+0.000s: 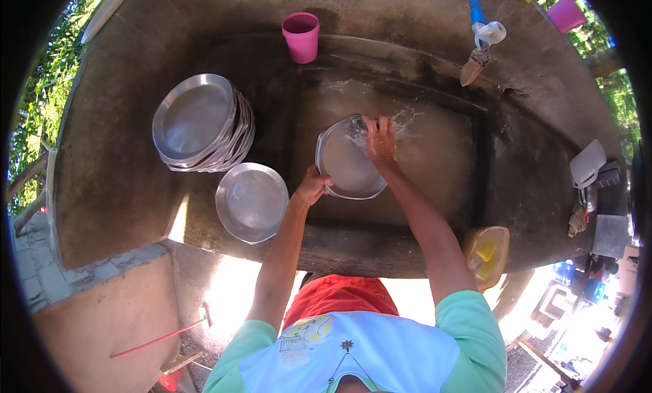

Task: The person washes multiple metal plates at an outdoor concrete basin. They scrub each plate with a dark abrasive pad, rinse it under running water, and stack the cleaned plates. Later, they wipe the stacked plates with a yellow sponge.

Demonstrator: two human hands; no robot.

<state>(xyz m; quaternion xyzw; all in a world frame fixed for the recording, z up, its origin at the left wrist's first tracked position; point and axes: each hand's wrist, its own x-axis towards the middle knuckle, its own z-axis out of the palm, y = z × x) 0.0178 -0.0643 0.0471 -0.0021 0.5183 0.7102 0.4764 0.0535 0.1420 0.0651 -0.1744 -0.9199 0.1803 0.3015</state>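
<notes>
A round, shallow metal pan (351, 161) is tilted over the cloudy water (433, 174) of a recessed concrete basin. My left hand (311, 187) grips its near-left rim, thumb on the inner side. At the far-right rim, the wet fingers of my right hand (381, 141) touch the pan, and water splashes around them. Whether they grip the rim or only rub it is unclear. Left of my left hand lies a single metal pan (252, 202). Beyond that one rises a leaning stack of similar pans (196, 118).
A pink plastic cup (300, 39) stands by the far wall. A white tap (488, 35) on a blue pipe has cloth tied at its mouth. By my right forearm, a yellowish tub (487, 255) holds yellow pieces. A white pitcher-like container (588, 164) sits on the right ledge.
</notes>
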